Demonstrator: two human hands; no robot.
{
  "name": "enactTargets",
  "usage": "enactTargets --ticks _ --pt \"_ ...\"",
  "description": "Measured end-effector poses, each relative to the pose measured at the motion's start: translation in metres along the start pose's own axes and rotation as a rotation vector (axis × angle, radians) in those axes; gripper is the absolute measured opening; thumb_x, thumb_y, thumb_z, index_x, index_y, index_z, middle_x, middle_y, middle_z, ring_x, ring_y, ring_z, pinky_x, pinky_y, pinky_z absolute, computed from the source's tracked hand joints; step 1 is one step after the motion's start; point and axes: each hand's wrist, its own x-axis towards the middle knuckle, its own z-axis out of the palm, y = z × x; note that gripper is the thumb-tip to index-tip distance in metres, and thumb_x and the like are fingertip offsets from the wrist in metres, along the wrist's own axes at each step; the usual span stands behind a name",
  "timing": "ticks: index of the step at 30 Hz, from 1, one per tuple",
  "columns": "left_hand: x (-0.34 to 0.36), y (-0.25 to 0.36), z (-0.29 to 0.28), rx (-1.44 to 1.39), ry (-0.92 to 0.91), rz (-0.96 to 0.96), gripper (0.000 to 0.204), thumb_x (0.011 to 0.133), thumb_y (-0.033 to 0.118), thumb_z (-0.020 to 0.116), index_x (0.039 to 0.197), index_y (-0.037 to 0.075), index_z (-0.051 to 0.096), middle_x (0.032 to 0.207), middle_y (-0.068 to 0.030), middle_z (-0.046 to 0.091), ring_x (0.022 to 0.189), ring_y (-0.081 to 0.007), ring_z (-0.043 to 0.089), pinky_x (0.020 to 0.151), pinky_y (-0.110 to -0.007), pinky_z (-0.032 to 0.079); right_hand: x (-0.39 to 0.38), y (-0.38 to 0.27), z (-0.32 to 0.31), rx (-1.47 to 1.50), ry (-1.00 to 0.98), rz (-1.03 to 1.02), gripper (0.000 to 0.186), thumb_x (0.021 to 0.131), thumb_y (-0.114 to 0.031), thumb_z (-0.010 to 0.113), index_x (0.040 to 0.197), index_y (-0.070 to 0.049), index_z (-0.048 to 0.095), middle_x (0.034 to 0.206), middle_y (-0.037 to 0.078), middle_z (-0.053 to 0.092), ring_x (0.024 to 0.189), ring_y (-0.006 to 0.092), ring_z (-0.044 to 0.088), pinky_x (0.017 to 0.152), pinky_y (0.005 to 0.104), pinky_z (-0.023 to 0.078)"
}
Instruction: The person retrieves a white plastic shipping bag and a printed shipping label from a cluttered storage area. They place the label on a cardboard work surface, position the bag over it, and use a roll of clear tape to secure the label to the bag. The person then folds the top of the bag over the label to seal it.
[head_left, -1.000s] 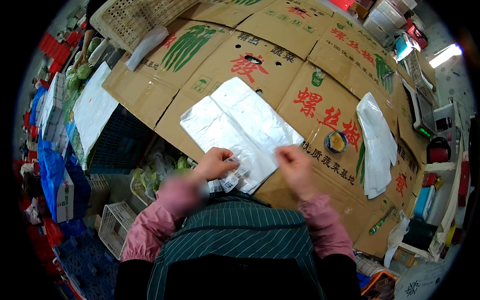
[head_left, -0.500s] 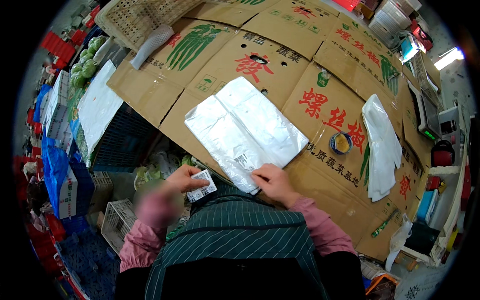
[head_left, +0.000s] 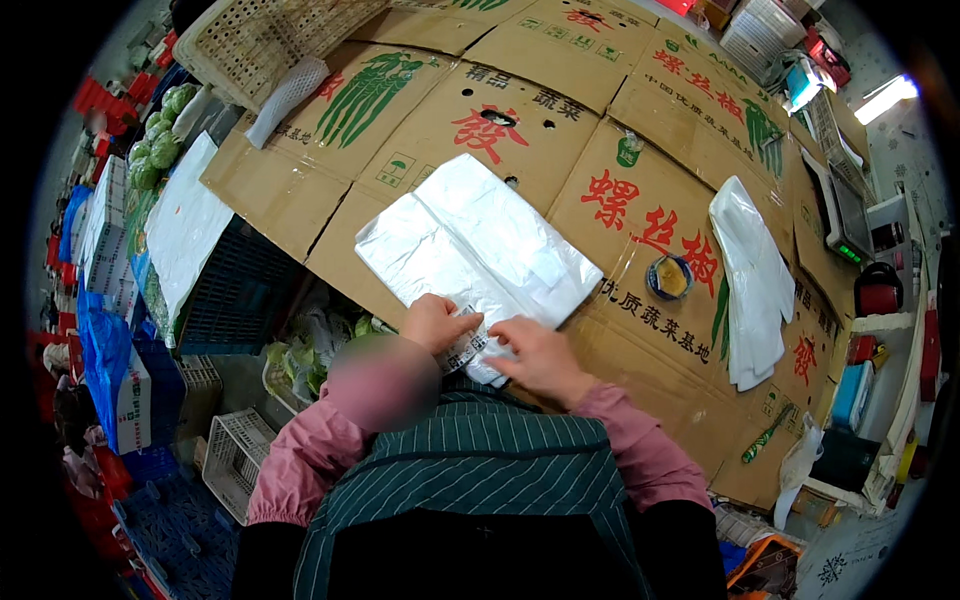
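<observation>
A flat stack of white plastic bags (head_left: 480, 235) lies on the cardboard-covered table in front of me. My left hand (head_left: 437, 322) is closed on a small sheet of white printed labels (head_left: 464, 352), held over the near edge of the bags. Close beside it, my right hand (head_left: 542, 360) has its thumb and fingers drawn together above the bags' near corner. Whatever lies between those right fingertips is too small to make out. The two hands almost meet.
Flattened cartons (head_left: 400, 110) cover the table. To the right lie more white bags (head_left: 752, 285), a roll of tape (head_left: 669, 278), a green-handled tool (head_left: 768, 435) and a scale (head_left: 838, 215). A cream plastic basket (head_left: 265, 45) stands far left; leafy vegetables (head_left: 303, 365) sit below the table edge.
My left hand has moved right and forward with the labels, from beside the bags to over their near edge. The right hand stays near the bags' corner, its fingers now drawn towards the labels.
</observation>
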Motion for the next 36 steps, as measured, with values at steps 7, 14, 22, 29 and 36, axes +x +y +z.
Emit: enactTargets --ticks 7,14,22,29,36 --pt "-0.046 -0.032 -0.044 -0.446 -0.291 0.038 0.022 0.08 0.019 0.069 0.087 -0.001 0.068 0.07 -0.0002 0.064 0.062 -0.0055 0.055 0.054 -0.022 0.043 -0.003 0.012 0.015 0.093 0.106 -0.039 0.011 0.08 -0.016 0.066 0.082 -0.005 0.066 0.079 0.009 0.061 0.074 0.0271 0.06 0.064 0.0322 0.048" --pt "-0.036 -0.028 -0.041 -0.473 -0.256 0.025 0.015 0.083 0.011 0.065 0.093 0.001 0.068 0.072 0.0018 0.063 0.062 -0.0054 0.055 0.057 -0.021 0.044 0.01 0.04 -0.058 0.423 0.58 0.276 0.009 0.085 -0.006 0.062 0.087 0.002 0.064 0.076 0.001 0.06 0.066 0.0069 0.052 0.059 0.0222 0.044" --pt "0.005 0.01 0.001 0.124 0.022 0.038 0.035 0.076 0.031 0.07 0.084 -0.003 0.067 0.061 -0.0109 0.061 0.047 -0.0147 0.053 0.045 -0.032 0.041 0.004 -0.002 0.004 0.0 0.037 0.006 0.025 0.075 -0.025 0.07 0.09 -0.007 0.059 0.086 0.008 0.059 0.076 0.0253 0.059 0.065 0.035 0.048" --pt "-0.043 -0.032 -0.039 -0.292 -0.238 0.048 0.023 0.08 0.017 0.069 0.09 -0.003 0.067 0.07 -0.0018 0.065 0.062 -0.008 0.059 0.056 -0.024 0.046 -0.002 0.003 0.021 -0.07 0.116 -0.088 0.013 0.077 -0.019 0.068 0.08 -0.006 0.064 0.078 0.008 0.058 0.073 0.0267 0.056 0.063 0.0346 0.046" --pt "-0.04 -0.035 -0.042 -0.548 -0.24 0.092 0.018 0.082 0.013 0.066 0.095 0.0 0.068 0.077 -0.0034 0.066 0.068 -0.0075 0.058 0.058 -0.023 0.046 0.008 0.035 -0.035 0.427 0.435 0.189 0.008 0.085 -0.007 0.061 0.088 0.001 0.063 0.076 0.006 0.06 0.066 0.0101 0.054 0.061 0.0241 0.044"
